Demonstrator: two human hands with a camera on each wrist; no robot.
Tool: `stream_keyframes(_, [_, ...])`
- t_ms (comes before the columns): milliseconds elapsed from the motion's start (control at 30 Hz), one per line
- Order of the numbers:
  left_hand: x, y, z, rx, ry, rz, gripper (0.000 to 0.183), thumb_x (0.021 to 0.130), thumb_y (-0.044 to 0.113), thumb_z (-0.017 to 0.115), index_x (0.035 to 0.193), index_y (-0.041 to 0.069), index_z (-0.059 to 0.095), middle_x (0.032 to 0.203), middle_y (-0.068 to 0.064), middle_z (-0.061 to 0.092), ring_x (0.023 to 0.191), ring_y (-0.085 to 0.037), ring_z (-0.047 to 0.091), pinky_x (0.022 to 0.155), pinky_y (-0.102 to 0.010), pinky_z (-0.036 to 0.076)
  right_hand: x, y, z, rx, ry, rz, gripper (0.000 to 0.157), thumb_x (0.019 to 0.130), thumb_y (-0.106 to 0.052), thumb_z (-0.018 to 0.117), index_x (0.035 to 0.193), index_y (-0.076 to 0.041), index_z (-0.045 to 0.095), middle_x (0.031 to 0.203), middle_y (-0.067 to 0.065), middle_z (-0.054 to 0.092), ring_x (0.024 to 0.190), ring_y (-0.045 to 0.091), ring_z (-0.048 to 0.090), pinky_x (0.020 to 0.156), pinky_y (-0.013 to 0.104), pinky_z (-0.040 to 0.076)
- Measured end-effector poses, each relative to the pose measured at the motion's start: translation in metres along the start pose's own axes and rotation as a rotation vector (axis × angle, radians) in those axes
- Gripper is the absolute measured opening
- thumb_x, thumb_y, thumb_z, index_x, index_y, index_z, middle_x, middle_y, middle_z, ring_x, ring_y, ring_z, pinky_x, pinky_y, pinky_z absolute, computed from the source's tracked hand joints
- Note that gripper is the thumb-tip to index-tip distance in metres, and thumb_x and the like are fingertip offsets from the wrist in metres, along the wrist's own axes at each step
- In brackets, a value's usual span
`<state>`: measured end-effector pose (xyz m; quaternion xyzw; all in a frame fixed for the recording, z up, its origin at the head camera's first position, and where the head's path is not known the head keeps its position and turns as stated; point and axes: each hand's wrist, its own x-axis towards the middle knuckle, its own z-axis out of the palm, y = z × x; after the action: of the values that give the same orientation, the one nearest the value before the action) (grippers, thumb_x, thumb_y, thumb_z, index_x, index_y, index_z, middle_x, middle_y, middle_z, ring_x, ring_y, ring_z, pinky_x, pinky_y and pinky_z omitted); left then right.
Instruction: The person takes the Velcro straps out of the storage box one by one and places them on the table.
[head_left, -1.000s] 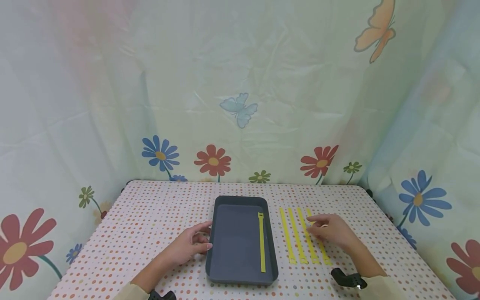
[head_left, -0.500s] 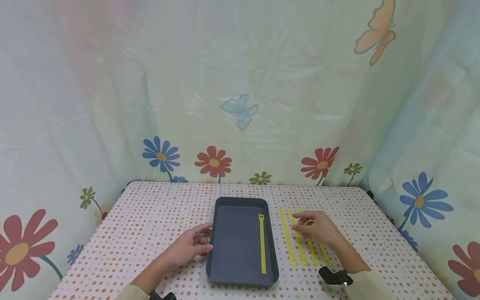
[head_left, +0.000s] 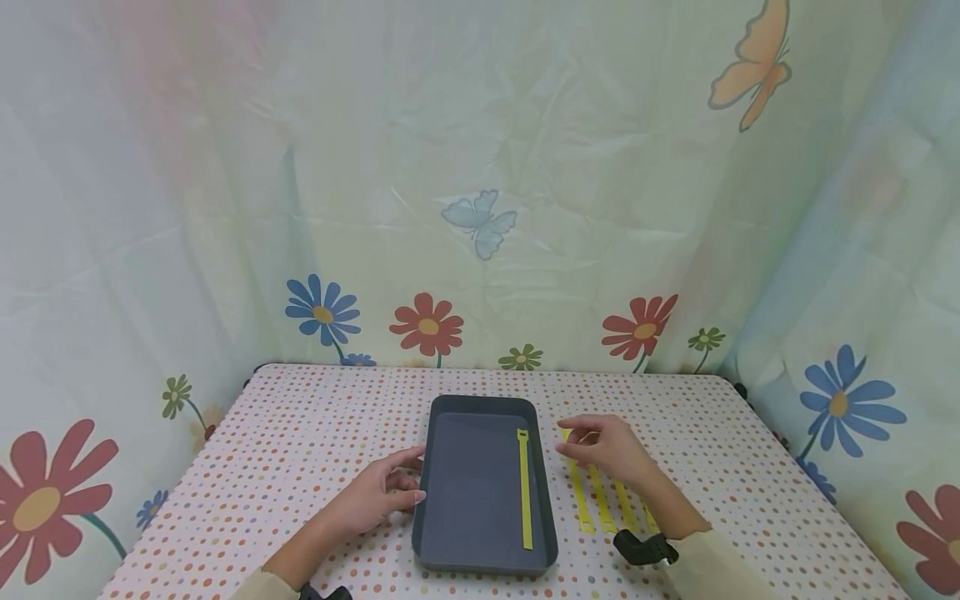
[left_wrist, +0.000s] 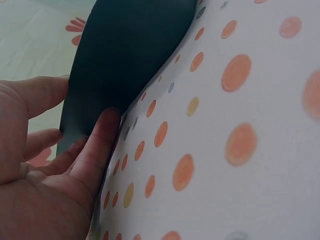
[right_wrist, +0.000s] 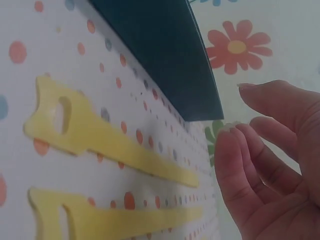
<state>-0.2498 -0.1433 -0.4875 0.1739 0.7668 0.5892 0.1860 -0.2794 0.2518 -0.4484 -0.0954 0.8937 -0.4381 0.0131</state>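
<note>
A dark grey tray (head_left: pixel 472 492) lies on the table, with one yellow cable strap (head_left: pixel 524 500) lengthwise along its right side. My left hand (head_left: pixel 375 496) rests its fingertips against the tray's left wall; in the left wrist view the fingers (left_wrist: pixel 102 142) touch the outer wall without curling round it. Right of the tray, several yellow straps (head_left: pixel 582 505) lie side by side, slotted heads toward me. Over their far ends hovers my right hand (head_left: pixel 611 450), loosely bent with nothing in it. In the right wrist view its fingertips are apart from the nearest strap (right_wrist: pixel 77 122).
A dotted cloth (head_left: pixel 337 417) covers the table. Behind and at both sides hangs a curtain (head_left: pixel 600 167) printed with flowers and butterflies. Black wrist devices sit on both arms, the right one (head_left: pixel 645 548) near the straps' heads.
My right hand has moved left across the straps, from the rightmost one to the leftmost, beside the tray. My left hand, the tray and the strap inside it have stayed put.
</note>
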Motion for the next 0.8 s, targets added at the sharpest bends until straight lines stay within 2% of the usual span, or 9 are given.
stream_keyframes(233, [-0.001,0.001,0.001,-0.007,-0.001,0.000,0.071,0.098,0.014,0.070,0.158,0.003,0.035,0.144,-0.021,0.053,0.103,-0.021,0.064,0.081,-0.030,0.059,0.008,-0.007,0.006,0.011,-0.032,-0.053,0.044,0.087,-0.021,0.083,0.125,-0.002,0.072,0.088,0.005,0.070,0.076,0.018,0.067,0.065,0.035,0.060])
stream_keyframes(467, [-0.001,0.001,0.001,-0.009,-0.006,0.004,0.072,0.098,0.014,0.070,0.159,0.003,0.034,0.145,-0.022,0.052,0.102,-0.021,0.064,0.081,-0.029,0.059,0.013,-0.016,0.012,-0.056,-0.068,-0.161,0.038,0.087,-0.025,0.084,0.118,-0.006,0.076,0.089,0.000,0.072,0.080,0.013,0.066,0.068,0.025,0.056])
stream_keyframes(800, [-0.001,0.002,0.000,0.013,0.001,0.000,0.072,0.098,0.015,0.071,0.159,0.004,0.034,0.144,-0.021,0.053,0.103,-0.020,0.065,0.081,-0.029,0.058,0.023,-0.035,0.016,-0.085,-0.163,-0.258,0.031,0.088,-0.015,0.082,0.117,-0.010,0.075,0.093,0.001,0.072,0.083,0.014,0.067,0.069,0.025,0.057])
